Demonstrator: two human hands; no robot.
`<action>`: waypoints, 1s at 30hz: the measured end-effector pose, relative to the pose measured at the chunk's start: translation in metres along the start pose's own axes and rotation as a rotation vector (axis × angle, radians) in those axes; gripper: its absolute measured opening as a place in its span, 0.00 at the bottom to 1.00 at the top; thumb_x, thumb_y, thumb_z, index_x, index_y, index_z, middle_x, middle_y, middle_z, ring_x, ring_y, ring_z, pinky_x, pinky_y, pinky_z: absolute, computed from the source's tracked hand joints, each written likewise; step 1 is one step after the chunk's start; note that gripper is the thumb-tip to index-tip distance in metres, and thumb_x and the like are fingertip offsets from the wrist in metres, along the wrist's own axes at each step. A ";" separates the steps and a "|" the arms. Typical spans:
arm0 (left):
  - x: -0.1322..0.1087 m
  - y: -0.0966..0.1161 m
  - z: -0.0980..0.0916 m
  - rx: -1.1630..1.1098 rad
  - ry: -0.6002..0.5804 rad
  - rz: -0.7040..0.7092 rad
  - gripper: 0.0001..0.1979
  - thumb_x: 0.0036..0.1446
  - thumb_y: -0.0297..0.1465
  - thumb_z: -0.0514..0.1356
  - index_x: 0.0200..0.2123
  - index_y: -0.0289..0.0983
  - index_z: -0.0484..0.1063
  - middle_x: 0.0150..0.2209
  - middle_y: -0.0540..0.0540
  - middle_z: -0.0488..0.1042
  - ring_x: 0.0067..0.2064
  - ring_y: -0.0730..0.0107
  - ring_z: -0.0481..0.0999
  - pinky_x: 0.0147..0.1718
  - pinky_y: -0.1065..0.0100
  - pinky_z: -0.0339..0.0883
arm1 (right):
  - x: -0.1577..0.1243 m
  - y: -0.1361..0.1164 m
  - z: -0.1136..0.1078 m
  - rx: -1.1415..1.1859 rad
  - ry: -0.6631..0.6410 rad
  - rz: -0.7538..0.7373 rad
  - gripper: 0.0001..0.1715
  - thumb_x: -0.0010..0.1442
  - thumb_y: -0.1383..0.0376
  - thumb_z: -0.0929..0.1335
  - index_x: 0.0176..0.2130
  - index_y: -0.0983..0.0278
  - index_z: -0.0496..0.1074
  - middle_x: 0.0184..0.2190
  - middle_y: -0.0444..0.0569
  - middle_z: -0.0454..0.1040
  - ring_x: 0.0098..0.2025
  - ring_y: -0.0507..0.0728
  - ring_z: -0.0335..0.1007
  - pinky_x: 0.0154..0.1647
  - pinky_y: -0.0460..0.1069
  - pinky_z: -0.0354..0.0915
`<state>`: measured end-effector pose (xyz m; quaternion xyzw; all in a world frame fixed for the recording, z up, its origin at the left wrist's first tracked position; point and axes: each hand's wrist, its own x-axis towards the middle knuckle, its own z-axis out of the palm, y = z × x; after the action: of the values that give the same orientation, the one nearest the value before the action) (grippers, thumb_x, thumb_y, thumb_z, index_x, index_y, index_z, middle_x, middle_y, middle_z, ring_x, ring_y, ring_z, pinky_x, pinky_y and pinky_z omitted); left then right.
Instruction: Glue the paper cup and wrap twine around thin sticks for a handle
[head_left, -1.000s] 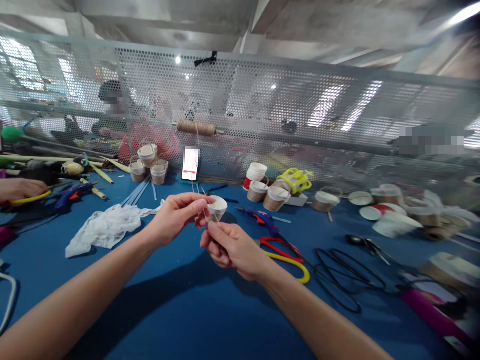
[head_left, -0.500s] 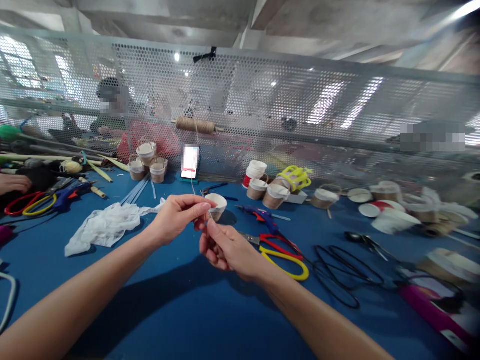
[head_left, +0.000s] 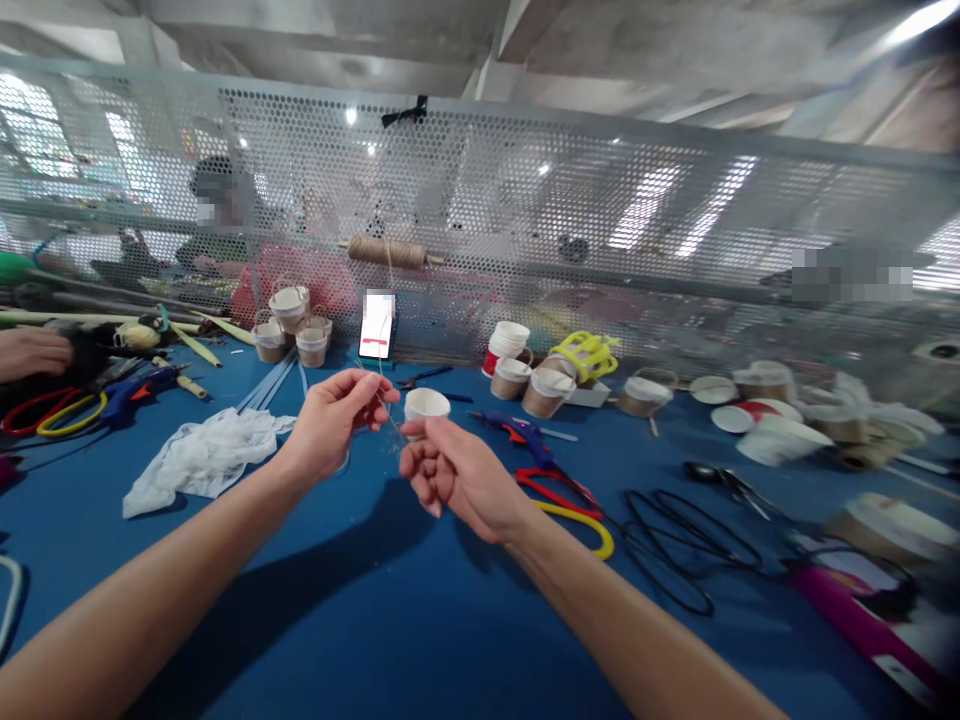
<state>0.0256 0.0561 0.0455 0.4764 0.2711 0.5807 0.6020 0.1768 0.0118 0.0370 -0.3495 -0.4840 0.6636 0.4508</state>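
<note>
My left hand [head_left: 334, 420] and my right hand [head_left: 454, 472] are raised over the blue table [head_left: 360, 600], a little apart. Each pinches a thin length of twine [head_left: 388, 412] that stretches between them and runs up toward the twine spool [head_left: 386, 251] on the mesh wall. A small white paper cup [head_left: 426, 405] stands on the table just behind my right fingers, and neither hand touches it.
Red and yellow scissors [head_left: 570, 500] and a blue glue gun [head_left: 517, 432] lie right of my hands, black scissors [head_left: 675, 550] further right. White cloth [head_left: 202, 455] lies left. Twine-wrapped cups [head_left: 296, 325] and a phone [head_left: 377, 325] stand by the mesh. Another person's hand [head_left: 30, 352] rests far left.
My hands have drawn apart and let go of the white cup, which now stands on the table. The twine is pulled taut between my fingers.
</note>
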 end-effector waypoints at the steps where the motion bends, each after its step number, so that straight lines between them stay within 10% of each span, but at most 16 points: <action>1: 0.001 0.000 -0.001 -0.030 0.028 -0.004 0.08 0.50 0.31 0.60 0.25 0.32 0.70 0.24 0.49 0.74 0.20 0.82 0.67 0.19 0.78 0.61 | 0.000 0.001 0.000 -0.014 0.029 -0.067 0.14 0.59 0.56 0.61 0.33 0.65 0.65 0.23 0.44 0.70 0.17 0.47 0.62 0.13 0.41 0.56; 21: 0.008 0.003 -0.005 -0.224 0.152 0.038 0.07 0.54 0.26 0.56 0.26 0.31 0.70 0.23 0.49 0.73 0.22 0.80 0.71 0.22 0.78 0.66 | 0.002 -0.001 -0.006 0.220 -0.051 -0.039 0.19 0.49 0.53 0.70 0.25 0.68 0.72 0.21 0.44 0.71 0.21 0.45 0.65 0.21 0.41 0.61; 30: 0.010 0.005 -0.009 -0.141 0.140 0.045 0.07 0.46 0.31 0.63 0.26 0.32 0.71 0.20 0.51 0.71 0.21 0.78 0.70 0.22 0.76 0.66 | -0.001 -0.001 -0.006 -0.388 0.011 -0.194 0.11 0.54 0.59 0.67 0.30 0.65 0.72 0.29 0.45 0.69 0.26 0.46 0.63 0.28 0.44 0.62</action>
<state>0.0171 0.0670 0.0489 0.3969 0.2600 0.6436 0.6005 0.1826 0.0130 0.0358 -0.3852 -0.6315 0.5098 0.4393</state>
